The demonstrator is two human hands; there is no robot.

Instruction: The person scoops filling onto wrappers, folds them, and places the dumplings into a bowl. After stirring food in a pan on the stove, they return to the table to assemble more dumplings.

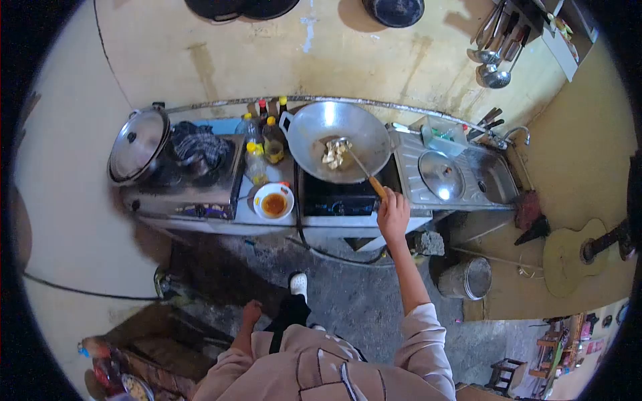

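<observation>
My right hand [393,212] is closed round the wooden handle of a long metal ladle [359,162]. The ladle's head rests among pale food pieces [334,155] low in a large silver wok [309,137]. Beneath the wok is a black cooktop [339,204] with a control panel. My left hand [251,312] hangs low beside my body, away from the counter; its fingers look curled, but it is too small to tell whether they hold anything. A white bowl [291,200] of reddish-brown liquid stands left of the cooktop.
Bottles [273,140] stand left of the wok. A gas stove [224,194] with a cloth and a large lidded pot [138,147] is farther left. Right are a round lid [441,175], a green-filled container [444,136] and a sink [493,177]. A bucket [466,278] stands on the floor.
</observation>
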